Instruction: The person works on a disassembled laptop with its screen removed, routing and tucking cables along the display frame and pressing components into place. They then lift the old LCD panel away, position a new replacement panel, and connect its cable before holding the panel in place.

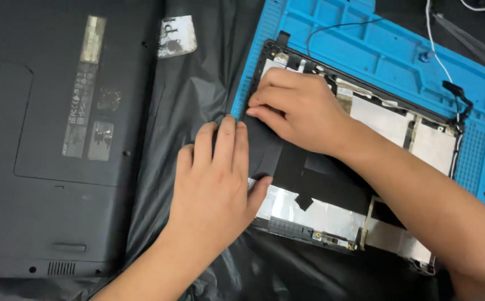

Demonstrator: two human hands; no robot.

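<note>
My left hand lies flat, fingers extended, pressing the black sheet at the left edge of the laptop lid shell, while my right hand pinches that sheet's upper corner. The shell lies on the blue mat, its long axis running from upper left to lower right. The dark laptop base sits well apart on the left, with crumpled black plastic between.

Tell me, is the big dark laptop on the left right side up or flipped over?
Flipped over. The laptop shows its flat underside: stickers, screw holes, a vent grille and a rubber foot, no keys or screen.
</note>
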